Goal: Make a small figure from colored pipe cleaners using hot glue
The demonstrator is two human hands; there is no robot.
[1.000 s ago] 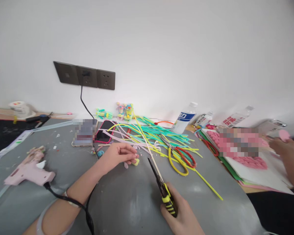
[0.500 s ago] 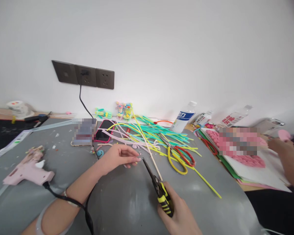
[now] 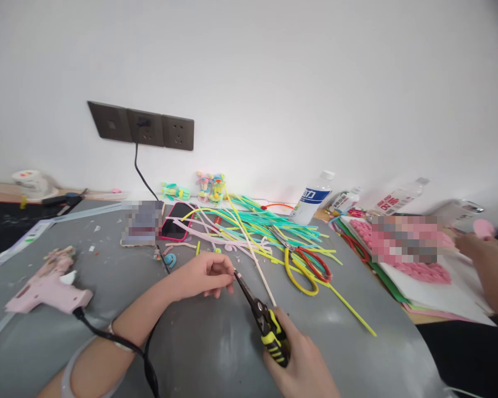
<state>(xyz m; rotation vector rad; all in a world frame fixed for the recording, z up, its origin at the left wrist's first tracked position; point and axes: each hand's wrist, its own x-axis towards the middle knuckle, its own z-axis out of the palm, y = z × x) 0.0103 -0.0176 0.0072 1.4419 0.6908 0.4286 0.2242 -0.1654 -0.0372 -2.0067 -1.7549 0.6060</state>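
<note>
Toward the left edge of the table lies a pink glue gun, its black cord crossing the left forearm (one jerk could drag it). The left hand curls mid-table; whether that grip holds anything, I can't tell. Pliers reach those fingertips, the right hand's grip wrapped round them: a slip could nip skin. Scissors lie toward the right edge.

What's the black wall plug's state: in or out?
In. The black plug sits against the middle socket panel, its black cord hanging down from it.
</note>
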